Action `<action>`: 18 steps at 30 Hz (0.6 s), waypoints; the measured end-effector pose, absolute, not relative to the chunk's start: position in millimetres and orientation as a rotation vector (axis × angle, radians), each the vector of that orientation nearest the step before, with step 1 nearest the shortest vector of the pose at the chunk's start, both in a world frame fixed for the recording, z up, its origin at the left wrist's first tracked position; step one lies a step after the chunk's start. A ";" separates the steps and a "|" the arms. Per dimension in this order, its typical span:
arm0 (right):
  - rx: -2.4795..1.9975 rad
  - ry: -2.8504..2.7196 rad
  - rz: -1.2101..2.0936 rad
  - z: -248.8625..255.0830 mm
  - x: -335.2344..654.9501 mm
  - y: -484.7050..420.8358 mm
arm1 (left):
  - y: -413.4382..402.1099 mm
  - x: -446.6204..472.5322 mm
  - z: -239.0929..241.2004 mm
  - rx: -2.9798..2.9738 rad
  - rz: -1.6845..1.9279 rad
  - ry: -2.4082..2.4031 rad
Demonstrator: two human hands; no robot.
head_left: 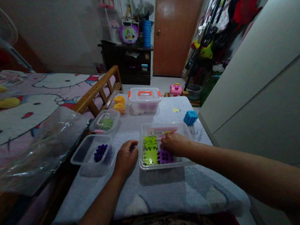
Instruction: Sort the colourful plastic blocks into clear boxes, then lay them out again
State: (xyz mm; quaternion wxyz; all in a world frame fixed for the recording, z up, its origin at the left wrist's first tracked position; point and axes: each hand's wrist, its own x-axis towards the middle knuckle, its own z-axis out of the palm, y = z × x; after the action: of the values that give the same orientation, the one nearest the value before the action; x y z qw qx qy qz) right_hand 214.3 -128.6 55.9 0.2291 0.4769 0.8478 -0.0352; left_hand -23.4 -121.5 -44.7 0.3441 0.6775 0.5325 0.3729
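Note:
My right hand (176, 144) reaches into a clear plastic tub (155, 166), its fingers bent down and closed; what they hold, if anything, is hidden. Left of those fingers, light green interlocking blocks (151, 151) lie inside the tub. A purple block (165, 156) sits just below the hand, and a pink printed sheet (158, 131) lies towards the far wall. My left hand (127, 157) rests beside the tub's left wall, fingers curved and thumb apart, with nothing in it.
Left stand a clear container with dark purple blocks (100, 153), a lidded one with green pieces (105, 123), and orange pieces (119, 105) in a third. A white box with an orange handle (144, 96) is behind. A blue block cube (190, 117) sits right.

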 end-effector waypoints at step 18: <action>1.337 2.344 -0.210 61.3 223.9 -125.1 | -121.1 -23.4 -45.7 1.750 1.009 1.363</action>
State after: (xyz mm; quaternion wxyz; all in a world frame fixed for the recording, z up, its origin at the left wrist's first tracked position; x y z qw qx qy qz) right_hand 223.9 -125.1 61.3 0.2157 0.4822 0.8457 -0.0758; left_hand -23.4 -121.1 -45.7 0.3451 0.6740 0.5251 0.3885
